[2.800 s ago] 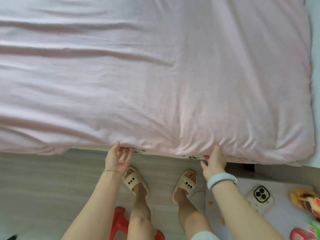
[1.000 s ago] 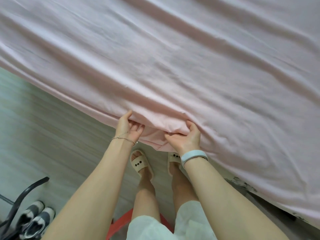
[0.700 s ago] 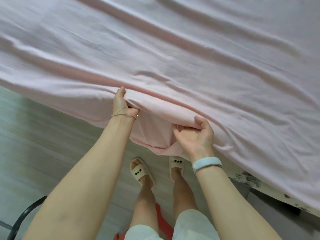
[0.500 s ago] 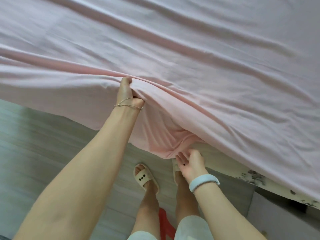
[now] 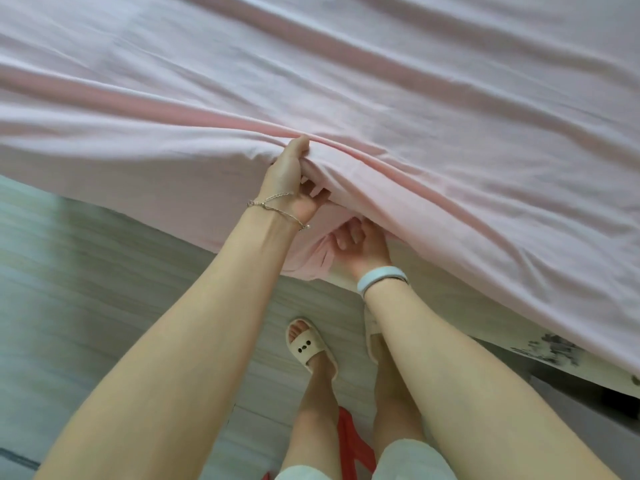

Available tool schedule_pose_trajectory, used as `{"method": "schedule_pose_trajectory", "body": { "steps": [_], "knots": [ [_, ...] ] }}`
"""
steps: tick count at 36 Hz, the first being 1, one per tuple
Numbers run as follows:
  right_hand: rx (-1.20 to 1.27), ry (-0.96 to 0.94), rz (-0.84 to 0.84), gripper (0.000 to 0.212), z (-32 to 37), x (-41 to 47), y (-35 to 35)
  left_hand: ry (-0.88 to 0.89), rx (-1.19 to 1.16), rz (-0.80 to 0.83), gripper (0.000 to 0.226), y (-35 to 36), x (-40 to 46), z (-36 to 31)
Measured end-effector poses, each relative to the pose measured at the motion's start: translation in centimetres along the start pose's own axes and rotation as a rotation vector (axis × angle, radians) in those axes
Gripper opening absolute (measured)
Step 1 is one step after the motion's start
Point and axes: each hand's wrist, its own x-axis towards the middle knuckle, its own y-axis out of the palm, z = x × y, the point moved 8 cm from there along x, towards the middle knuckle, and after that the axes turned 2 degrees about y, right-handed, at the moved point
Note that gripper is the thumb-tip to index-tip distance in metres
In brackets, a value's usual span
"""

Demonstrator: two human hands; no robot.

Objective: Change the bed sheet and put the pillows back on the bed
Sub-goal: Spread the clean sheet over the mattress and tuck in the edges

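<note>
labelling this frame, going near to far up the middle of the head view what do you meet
red plastic object on the floor → beige slipper with three dark dots → right hand under the sheet's edge → left hand gripping a fold → pink bed sheet
</note>
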Motion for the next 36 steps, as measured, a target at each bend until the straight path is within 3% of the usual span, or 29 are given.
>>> {"method": "schedule_pose_trajectory", "body": {
  "steps": [4,11,16,19,22,24,27,29,31,33,36],
  "knots": [
    [0.454,-0.007,0.212,0.027,2.2,-1.1,2.3,0.027,0.104,0.024,0.014,-0.8,-0.7,-0.1],
    [0.617,0.147,0.327,0.049,-2.4,-1.5,1.8,-0.127,-0.067,-0.037,0.029,-6.8,-1.6,6.0],
    [0.553,0.15,0.233,0.048,-4.8,-3.8,0.8,-0.157,-0.07,-0.162,0.039,-10.5,-1.4,9.3],
    [0.478,0.187,0.127,0.039,-6.1,-5.6,-0.2,-0.151,-0.238,-0.246,0.031,-11.9,-0.9,9.5],
    [0.41,0.198,0.012,0.05,-6.9,-6.1,-0.5,-0.19,-0.399,-0.388,0.025,-14.6,-0.2,10.1],
    [0.326,0.184,0.019,0.056,-7.1,-6.1,0.7,-0.265,-0.426,-0.465,0.047,-16.4,0.1,10.6],
    [0.221,0.234,0.092,0.052,-8.0,-5.1,3.0,-0.442,-0.498,-0.399,0.075,-16.3,0.4,10.9],
    [0.152,0.25,0.099,0.058,-8.6,-4.3,4.2,-0.488,-0.577,-0.283,0.058,-15.3,1.0,10.1],
    [0.145,0.246,0.088,0.06,-8.9,-3.9,5.4,-0.424,-0.6,-0.277,0.035,-15.9,2.2,9.5],
    [0.196,0.235,0.086,0.049,-8.5,-3.7,6.4,-0.247,-0.568,-0.363,0.016,-17.5,3.6,8.3],
    [0.285,0.186,0.079,0.031,-6.7,-4.4,7.5,-0.007,-0.407,-0.446,0.024,-19.6,4.4,5.3]
  ]
}}
